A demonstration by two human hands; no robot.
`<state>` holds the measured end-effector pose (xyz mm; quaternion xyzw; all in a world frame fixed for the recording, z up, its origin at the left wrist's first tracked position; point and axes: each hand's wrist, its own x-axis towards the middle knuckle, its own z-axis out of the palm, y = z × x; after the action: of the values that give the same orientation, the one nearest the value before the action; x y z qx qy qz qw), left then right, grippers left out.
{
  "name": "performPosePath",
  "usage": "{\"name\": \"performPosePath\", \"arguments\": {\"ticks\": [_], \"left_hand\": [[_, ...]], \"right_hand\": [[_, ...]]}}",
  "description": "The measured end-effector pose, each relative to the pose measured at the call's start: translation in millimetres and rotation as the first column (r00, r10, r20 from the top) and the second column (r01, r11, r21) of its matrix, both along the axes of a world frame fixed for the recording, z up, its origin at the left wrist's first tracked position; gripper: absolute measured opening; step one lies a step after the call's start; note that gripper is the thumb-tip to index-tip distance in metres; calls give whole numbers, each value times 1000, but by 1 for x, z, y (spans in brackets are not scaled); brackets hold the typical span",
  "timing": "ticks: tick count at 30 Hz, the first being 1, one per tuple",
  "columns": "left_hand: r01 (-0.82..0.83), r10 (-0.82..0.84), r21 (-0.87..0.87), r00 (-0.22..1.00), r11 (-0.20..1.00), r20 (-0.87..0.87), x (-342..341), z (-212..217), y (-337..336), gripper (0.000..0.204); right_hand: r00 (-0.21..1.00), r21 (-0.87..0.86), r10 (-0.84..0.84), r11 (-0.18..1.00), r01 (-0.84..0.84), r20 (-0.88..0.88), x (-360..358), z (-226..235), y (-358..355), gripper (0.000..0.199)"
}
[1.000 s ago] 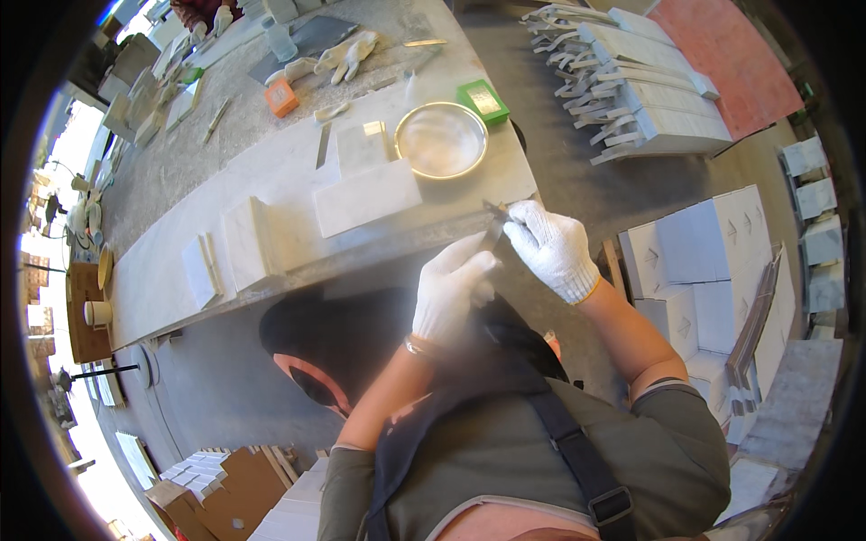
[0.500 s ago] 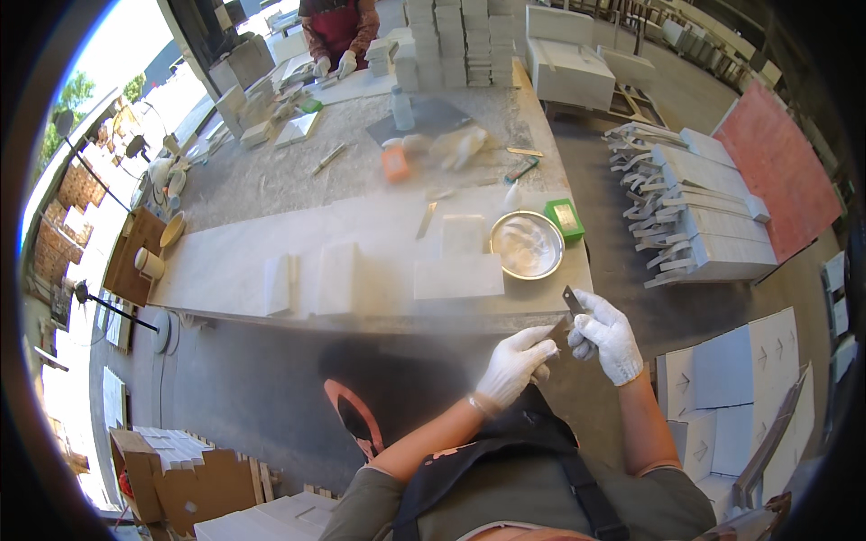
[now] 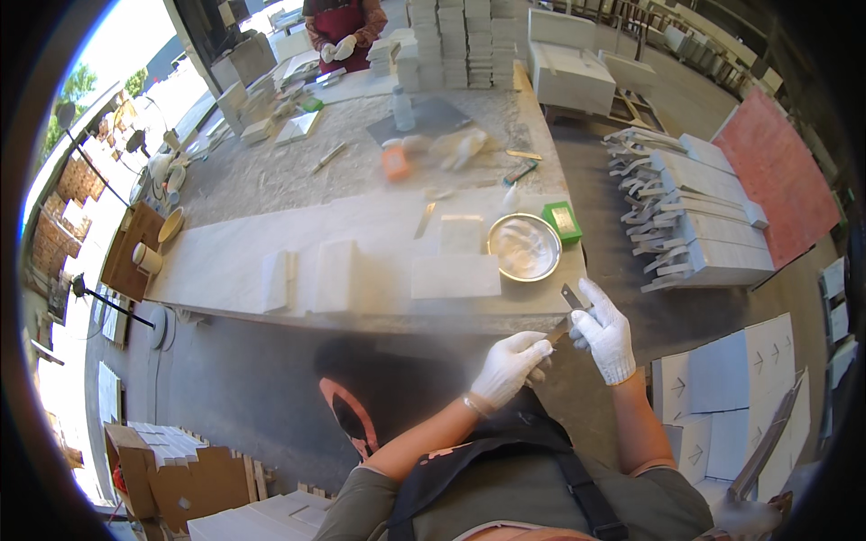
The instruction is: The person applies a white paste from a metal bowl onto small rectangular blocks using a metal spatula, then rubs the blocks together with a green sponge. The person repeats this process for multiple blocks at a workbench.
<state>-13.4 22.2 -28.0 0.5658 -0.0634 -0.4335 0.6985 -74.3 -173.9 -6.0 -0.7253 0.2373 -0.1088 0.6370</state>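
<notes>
Both my hands wear white knitted gloves and meet in front of the table's near right corner. My left hand [image 3: 507, 371] is closed around a thin brownish flat blade [image 3: 559, 330] that points toward my right hand. My right hand [image 3: 608, 343] pinches a dark flat strip [image 3: 570, 295] with a small hole near its end, like a scraper; its index finger stretches upward. Whether blade and strip are one tool or two, I cannot tell. Just beyond them, a round metal bowl [image 3: 524, 247] of whitish paste stands on the table beside white blocks [image 3: 456, 277].
On the table [image 3: 225, 257] are a green box [image 3: 562, 222], an orange container [image 3: 394, 163], a clear bottle [image 3: 402, 109] and tall stacks of pale slabs [image 3: 462, 45]. A gloved co-worker [image 3: 345, 32] stands at the far side. White boxes [image 3: 722, 397] are at my right.
My right hand has shifted slightly, its index finger now straighter and raised, and more of the brownish blade shows. The co-worker's hands have come together off the table.
</notes>
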Motion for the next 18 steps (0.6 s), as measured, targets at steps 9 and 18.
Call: {"name": "performPosePath", "arguments": {"ticks": [9,18], "left_hand": [[-33,33,-4,999,999,41,4,4,3,32],[-54,54,11,997,998,50,5,8,4,34]], "right_hand": [[960,-591,247,797,-125,130,-5,-28,22,35],[916,-693,375,698,-178,143,-1,-9,22,33]]}}
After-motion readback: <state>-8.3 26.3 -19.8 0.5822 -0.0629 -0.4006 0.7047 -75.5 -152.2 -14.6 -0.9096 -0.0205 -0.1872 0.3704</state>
